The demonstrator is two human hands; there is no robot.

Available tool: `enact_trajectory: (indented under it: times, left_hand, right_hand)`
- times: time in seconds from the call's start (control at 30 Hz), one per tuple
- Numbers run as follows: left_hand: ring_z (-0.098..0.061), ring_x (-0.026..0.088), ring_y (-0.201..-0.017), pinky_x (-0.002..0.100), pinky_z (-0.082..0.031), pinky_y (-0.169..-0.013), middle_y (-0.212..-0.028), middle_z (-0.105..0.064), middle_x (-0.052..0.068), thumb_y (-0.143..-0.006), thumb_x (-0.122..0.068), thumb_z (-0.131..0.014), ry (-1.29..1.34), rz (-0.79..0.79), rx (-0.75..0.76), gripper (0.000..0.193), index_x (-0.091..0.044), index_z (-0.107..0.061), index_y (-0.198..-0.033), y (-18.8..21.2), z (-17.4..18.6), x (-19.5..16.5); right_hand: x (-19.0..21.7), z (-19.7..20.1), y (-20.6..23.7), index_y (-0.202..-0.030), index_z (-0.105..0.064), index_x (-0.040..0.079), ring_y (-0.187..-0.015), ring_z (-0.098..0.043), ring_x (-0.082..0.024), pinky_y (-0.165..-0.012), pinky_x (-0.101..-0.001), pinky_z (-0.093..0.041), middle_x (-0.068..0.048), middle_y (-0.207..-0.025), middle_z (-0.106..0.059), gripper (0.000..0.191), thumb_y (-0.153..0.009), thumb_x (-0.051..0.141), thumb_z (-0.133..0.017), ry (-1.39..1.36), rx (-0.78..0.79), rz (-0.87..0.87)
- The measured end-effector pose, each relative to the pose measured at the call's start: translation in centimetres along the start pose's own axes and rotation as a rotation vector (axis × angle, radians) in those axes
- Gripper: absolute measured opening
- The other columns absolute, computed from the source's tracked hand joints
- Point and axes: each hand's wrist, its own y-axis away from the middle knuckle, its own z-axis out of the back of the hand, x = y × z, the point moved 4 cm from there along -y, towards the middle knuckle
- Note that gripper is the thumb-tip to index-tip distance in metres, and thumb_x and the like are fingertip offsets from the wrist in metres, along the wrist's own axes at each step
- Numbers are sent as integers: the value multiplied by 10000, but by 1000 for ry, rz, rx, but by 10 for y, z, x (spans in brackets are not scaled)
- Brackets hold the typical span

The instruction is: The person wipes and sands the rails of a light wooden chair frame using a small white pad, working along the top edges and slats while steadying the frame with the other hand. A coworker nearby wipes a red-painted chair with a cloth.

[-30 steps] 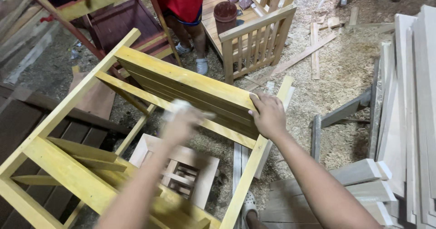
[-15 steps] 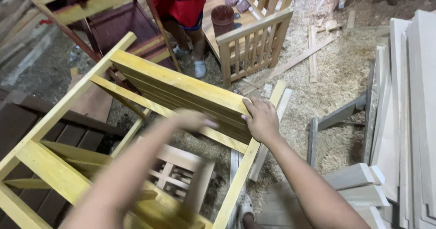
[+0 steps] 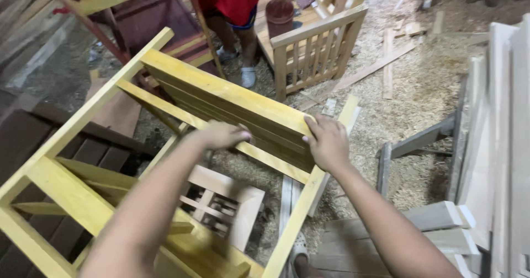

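The yellow-painted wooden chair frame [image 3: 165, 123] lay tipped on its side across the middle of the view, above a sawdust-covered floor [image 3: 419, 90]. The right hand [image 3: 328, 143] gripped the frame near its corner, fingers [image 3: 317, 128] close together and curled over the upper edge of the broad yellow slat, thumb hidden behind the wood. The left hand [image 3: 221, 134] rested against the lower edge of the same slat, fingers [image 3: 240, 135] held together and laid flat on the wood; whether it held a cloth or pad could not be told. The slat ran between the two hands, under the fingers of both. Beneath the frame sat an unpainted wooden piece [image 3: 226, 201] with small openings. Beyond it stood an unpainted slatted chair [image 3: 314, 52], and beside that a person in red shorts [image 3: 232, 7]. Pale planks [image 3: 497, 134] leaned at the right edge.
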Motion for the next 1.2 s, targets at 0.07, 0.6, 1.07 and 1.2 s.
enact_trajectory:
  times: [0.07,0.6,1.07,1.2]
  left_hand:
    - [-606,306,-1268,451,-424,-1102,-1375,-647,118,-1066,-553,-466,-180,17,-69,481,-233,-602,-1398,-1,11,13]
    - [-596,303,-1222,571,-385,-1046,-1280,-675,66,-945,-576,-492,-480,-23,-237,522,-258,-681,-1313,20,28,85]
    - [-721,330,-949,478,-571,-765,-1063,-753,90,-829,-784,-464,-287,-337,22,632,-335,-738,-1179,-1,-31,-73]
    - [-736,315,-998,458,-565,-857,-1063,-784,91,-943,-757,-406,-327,-292,-34,624,-296,-773,-1147,4,-13,-58]
  right_hand:
    - [-2,-1,0,-1353,-632,150,-1297,-510,-320,-1128,-478,-306,-142,-1435,-581,526,-851,285,-716,-17,21,-69]
    - [0,4,3,-1385,-620,161,-1366,-478,-322,-1128,-505,-304,-141,-1439,-555,523,-883,290,-692,21,1,-28]
    - [0,8,1,-1410,-604,161,-1327,-512,-319,-1128,-500,-334,-131,-1418,-579,517,-918,306,-675,-3,-12,44]
    - [1,7,0,-1404,-605,176,-1317,-515,-314,-1113,-504,-333,-132,-1401,-581,522,-899,290,-668,54,23,-14]
